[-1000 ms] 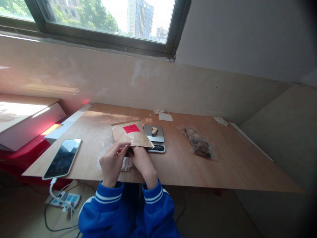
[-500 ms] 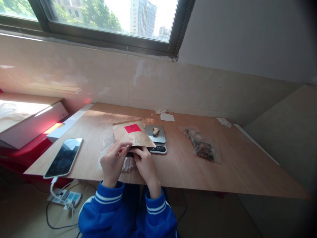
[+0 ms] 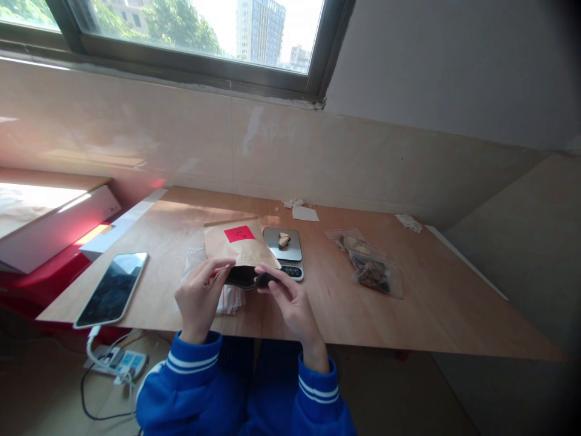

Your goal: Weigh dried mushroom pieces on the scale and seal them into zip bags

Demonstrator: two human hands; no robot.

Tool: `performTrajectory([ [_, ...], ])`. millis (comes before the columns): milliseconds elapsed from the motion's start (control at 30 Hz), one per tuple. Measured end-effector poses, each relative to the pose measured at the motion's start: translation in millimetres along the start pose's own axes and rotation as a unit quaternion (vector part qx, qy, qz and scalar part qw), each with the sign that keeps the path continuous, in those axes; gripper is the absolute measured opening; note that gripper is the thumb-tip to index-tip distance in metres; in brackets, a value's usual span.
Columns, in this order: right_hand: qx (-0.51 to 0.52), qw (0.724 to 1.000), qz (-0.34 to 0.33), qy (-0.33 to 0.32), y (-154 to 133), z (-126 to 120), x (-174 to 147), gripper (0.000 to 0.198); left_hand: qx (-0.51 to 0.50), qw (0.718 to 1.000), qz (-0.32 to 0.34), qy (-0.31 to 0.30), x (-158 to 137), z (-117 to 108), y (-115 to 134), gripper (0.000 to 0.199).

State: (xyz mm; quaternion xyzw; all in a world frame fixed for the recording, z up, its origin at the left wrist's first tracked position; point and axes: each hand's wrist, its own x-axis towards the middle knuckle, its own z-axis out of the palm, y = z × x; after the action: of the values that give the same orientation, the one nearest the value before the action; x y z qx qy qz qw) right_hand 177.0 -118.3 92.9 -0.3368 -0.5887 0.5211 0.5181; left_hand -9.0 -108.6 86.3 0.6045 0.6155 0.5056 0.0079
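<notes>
1. Head view: the left hand [image 3: 198, 300] pinches the near edge of a brown paper bag [image 3: 218, 249] at its left side; its grip is narrow, closed on the paper.
2. The right hand [image 3: 293, 303] has a narrow grip too, thumb and fingers holding a small dark piece [image 3: 264, 280] just beside the right part of the bag's mouth.
3. The paper bag lies slanted, its mouth toward the person and gaping, with a dark inside; a red label [image 3: 239, 234] with dark writing sits on its upper face.
4. Just right of the bag stands a kitchen scale [image 3: 294, 247], its near left part hidden by the bag. A pale, dark-edged piece [image 3: 284, 241] rests on its plate; the display's figures are too small to read.
5. Under and beside the left hand lie clear plastic bags [image 3: 231, 300], some with reddish stripes.
6. Farther right on the wooden desk [image 3: 431, 315], well apart from the hands, clear bags of dark and brown pieces [image 3: 372, 274] overlap one another.
7. A phone [image 3: 113, 287] lies near the desk's left end, a white cable [image 3: 92, 342] at its near edge; below, a power strip [image 3: 120, 361] rests on the floor.
8. At the back, near the wall, are a white paper sheet [image 3: 305, 214] and crumpled scraps [image 3: 293, 203].
</notes>
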Motion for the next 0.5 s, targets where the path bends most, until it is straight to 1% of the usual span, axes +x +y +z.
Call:
performTrajectory([
  [67,0.025,0.998,0.003,0.049,2,-15,-2,0.041,0.003,1.0,-0.011,0.007,1,-2,-2,0.021],
  [133,0.038,0.99,-0.007,0.137,13,-30,3,0.043,0.002,1.0,-0.021,0.011,2,-3,-4,0.019],
  [200,0.032,0.971,-0.016,0.235,31,-46,16,0.041,-0.001,0.999,-0.03,0.013,2,-5,-6,0.018],
  [267,0.006,0.955,0.0,0.297,52,-60,33,0.043,-0.002,0.999,-0.038,0.015,2,-7,-7,0.016],
  [367,-0.036,0.951,0.014,0.307,77,-74,62,0.043,-0.001,0.999,-0.052,0.015,1,-11,-7,0.014],
  [500,-0.138,0.958,0.014,0.252,87,-83,87,0.033,-0.003,0.997,-0.073,0.006,2,-16,-9,0.015],
])
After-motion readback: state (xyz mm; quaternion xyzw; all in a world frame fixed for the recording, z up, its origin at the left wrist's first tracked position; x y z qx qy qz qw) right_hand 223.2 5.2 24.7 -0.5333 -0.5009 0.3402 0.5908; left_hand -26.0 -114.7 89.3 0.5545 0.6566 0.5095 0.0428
